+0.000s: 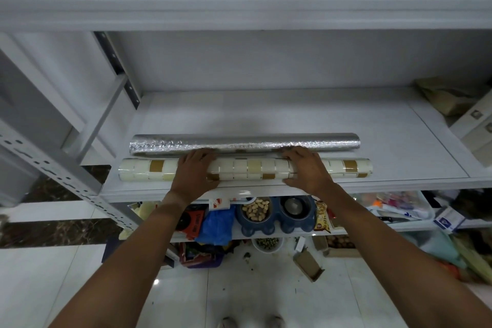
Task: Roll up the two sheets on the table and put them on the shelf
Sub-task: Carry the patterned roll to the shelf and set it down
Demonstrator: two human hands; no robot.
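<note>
Two rolled sheets lie side by side on the white shelf [292,114]. The silver foil roll [245,142] is the farther one. The cream and brown tile-patterned roll [253,169] lies in front of it, near the shelf's front edge. My left hand [195,170] lies over the patterned roll left of its middle, fingers curled over the top. My right hand [306,168] lies over it right of the middle, fingers curled over the top as well, thumb at the front. Both fingertips reach the gap between the two rolls.
Boxes [474,125] stand at the shelf's right end. A grey perforated upright [61,170] rises at the left. The lower shelf holds a blue double bowl with peanuts [274,213], a blue bag [217,226] and packets. Cardboard scraps [308,265] lie on the tiled floor.
</note>
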